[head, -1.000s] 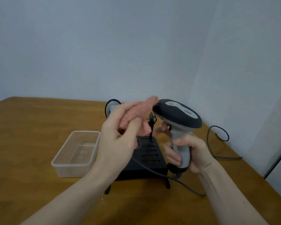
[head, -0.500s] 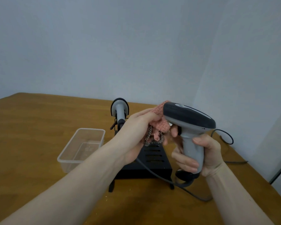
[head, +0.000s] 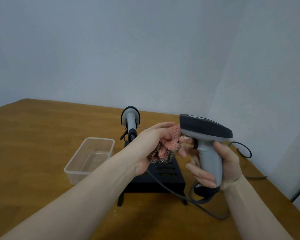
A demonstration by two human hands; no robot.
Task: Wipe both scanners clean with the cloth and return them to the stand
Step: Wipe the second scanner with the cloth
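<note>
My right hand [head: 216, 168] grips the grey handle of a scanner [head: 204, 130] with a dark head, held upright above the table. My left hand [head: 151, 144] holds a bunched pink cloth [head: 170, 144] and presses it against the front underside of that scanner's head. A second grey scanner [head: 130, 118] sits in the black stand [head: 164, 175] behind my left hand, its head facing away. The held scanner's grey cable [head: 177, 193] trails across the stand's front.
A clear plastic tub [head: 90, 158] sits on the wooden table [head: 33, 144] left of the stand. A dark cable [head: 244, 151] loops on the table at the right, near the wall. The table's right edge runs close to my right forearm.
The cloth has slid from the top of the scanner's head down to its front underside. The scanner has shifted right, uncovering the second scanner in the stand.
</note>
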